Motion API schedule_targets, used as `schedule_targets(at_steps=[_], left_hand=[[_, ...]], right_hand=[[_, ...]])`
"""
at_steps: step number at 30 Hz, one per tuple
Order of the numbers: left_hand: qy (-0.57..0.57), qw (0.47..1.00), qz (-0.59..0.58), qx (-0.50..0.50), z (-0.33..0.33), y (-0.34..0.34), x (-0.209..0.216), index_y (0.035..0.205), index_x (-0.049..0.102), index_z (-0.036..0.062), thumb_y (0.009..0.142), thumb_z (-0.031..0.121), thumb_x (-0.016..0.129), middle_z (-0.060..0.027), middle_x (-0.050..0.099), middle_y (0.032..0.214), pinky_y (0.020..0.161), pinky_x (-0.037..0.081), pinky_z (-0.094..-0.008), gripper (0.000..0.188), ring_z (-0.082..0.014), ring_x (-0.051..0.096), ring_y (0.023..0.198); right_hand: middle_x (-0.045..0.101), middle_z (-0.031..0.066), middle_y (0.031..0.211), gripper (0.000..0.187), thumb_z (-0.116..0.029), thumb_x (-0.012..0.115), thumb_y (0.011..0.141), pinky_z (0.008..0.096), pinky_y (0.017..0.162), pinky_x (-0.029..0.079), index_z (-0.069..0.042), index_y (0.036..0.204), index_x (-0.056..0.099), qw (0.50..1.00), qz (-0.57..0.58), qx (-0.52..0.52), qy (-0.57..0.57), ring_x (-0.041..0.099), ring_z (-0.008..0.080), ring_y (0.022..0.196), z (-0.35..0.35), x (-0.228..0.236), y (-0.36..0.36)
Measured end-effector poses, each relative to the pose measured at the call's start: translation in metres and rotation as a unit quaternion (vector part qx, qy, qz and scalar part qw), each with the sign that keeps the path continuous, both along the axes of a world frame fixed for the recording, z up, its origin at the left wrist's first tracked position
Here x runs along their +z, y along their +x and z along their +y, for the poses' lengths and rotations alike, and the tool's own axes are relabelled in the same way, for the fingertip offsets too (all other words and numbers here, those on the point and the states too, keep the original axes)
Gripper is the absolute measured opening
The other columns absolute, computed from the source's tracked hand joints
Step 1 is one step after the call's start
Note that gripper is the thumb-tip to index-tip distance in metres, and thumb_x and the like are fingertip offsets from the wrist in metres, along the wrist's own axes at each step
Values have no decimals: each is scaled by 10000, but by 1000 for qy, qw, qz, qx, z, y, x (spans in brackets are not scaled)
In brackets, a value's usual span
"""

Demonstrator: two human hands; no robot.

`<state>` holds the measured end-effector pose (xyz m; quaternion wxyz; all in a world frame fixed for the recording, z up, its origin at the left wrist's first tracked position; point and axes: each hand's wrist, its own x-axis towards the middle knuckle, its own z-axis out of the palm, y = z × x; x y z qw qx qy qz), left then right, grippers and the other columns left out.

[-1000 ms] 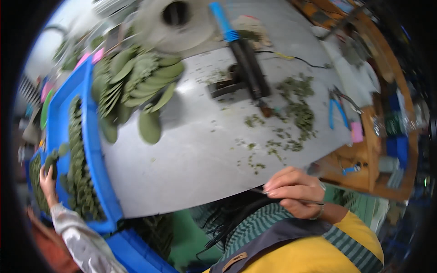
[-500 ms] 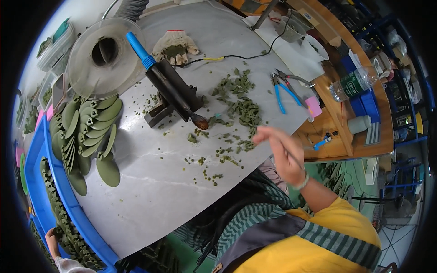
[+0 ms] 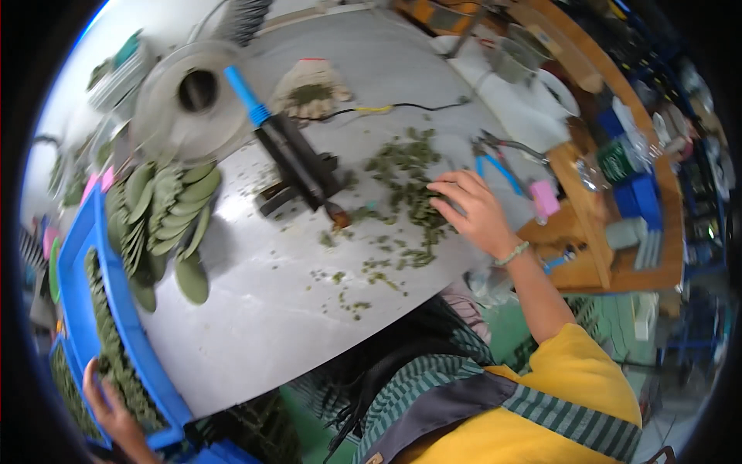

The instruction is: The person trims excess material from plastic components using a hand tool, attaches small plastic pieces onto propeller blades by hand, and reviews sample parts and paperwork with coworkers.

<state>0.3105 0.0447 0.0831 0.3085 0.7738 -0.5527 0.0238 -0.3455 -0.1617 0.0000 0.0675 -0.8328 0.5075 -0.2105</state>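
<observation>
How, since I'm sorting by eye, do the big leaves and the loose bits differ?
The big leaves are broad ovals; the loose bits are far smaller. The big leaves overlap in fanned rows, while the loose bits lie scattered, thicker in places. Both are dull green.

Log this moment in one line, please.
Right hand: at scattered green fragments | Left hand: open, by blue tray | Table: blue-handled tool, knit glove
</observation>
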Motion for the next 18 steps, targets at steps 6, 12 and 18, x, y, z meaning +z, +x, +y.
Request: schedule_targets(at_steps=[6, 12, 18], left_hand=[[17, 992, 97, -79, -45, -146, -47, 1326, 536, 44, 925, 67, 637, -100, 554, 1299, 1012, 426, -370, 414, -246, 519, 1216], [12, 995, 94, -22, -130, -178, -107, 1410, 447, 26, 879, 176, 726, -214, 480, 1320, 1033, 393, -424, 619, -360, 469, 1215], [-23, 997, 33, -73, -138, -180, -124, 1348, 491, 58, 775, 87, 762, -201, 483, 1278, 1034, 369, -444, 635, -387, 456, 1179]], right_hand=[[506, 146, 1415, 378, -204, 635, 947, 463, 1083, 381, -59, 1295, 609, 998, -50, -8, 24, 410, 356, 1354, 9, -27, 60], [619, 130, 1207, 230, -36, 649, 877, 451, 992, 450, -3, 1104, 666, 995, -75, 71, 3, 518, 347, 1236, 18, -22, 57], [623, 132, 1179, 233, -36, 677, 852, 449, 976, 457, -1, 1082, 664, 995, -64, 78, -10, 536, 347, 1201, 17, -13, 61]])
